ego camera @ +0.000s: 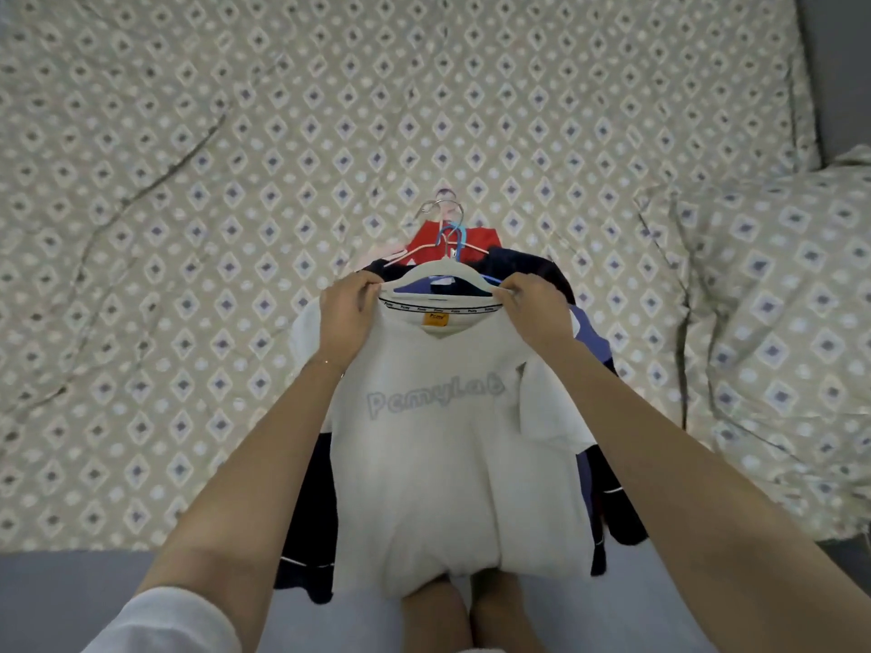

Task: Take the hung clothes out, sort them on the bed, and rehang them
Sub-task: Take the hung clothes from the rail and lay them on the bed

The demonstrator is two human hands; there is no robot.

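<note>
The pile of hung clothes [311,501] lies on the bed [188,181] at the middle of its near edge, with the hanger hooks [443,207] pointing toward the far edge. The white T-shirt [447,464] is the top item. Its printed front faces up and its hem overhangs the near edge. The shirt is mounted on a white hanger [424,271], whose arms show through the open collar. The left hand [346,322] grips the shirt's left shoulder beside the collar. The right hand [537,308] grips the opposite shoulder. On both hands the fingers are curled onto the fabric where the hanger arms end. The hands are apart, one at each end of the collar. Below the shirt lie dark navy items, a blue garment [589,337] and a red garment [488,238], the last near a blue hanger [464,235]. A pillow [777,322] occupies the right edge of the bed. Assessment: the removal step appears complete, and the sorting step is in hand, starting with the top garment. The grip suits either slipping the shoulders off the hanger or seating them on it. Which is intended cannot be determined. The next move requires keeping the white hanger clear of the hooks beneath, so that lifting the shirt does not drag the lower garments along.
</note>
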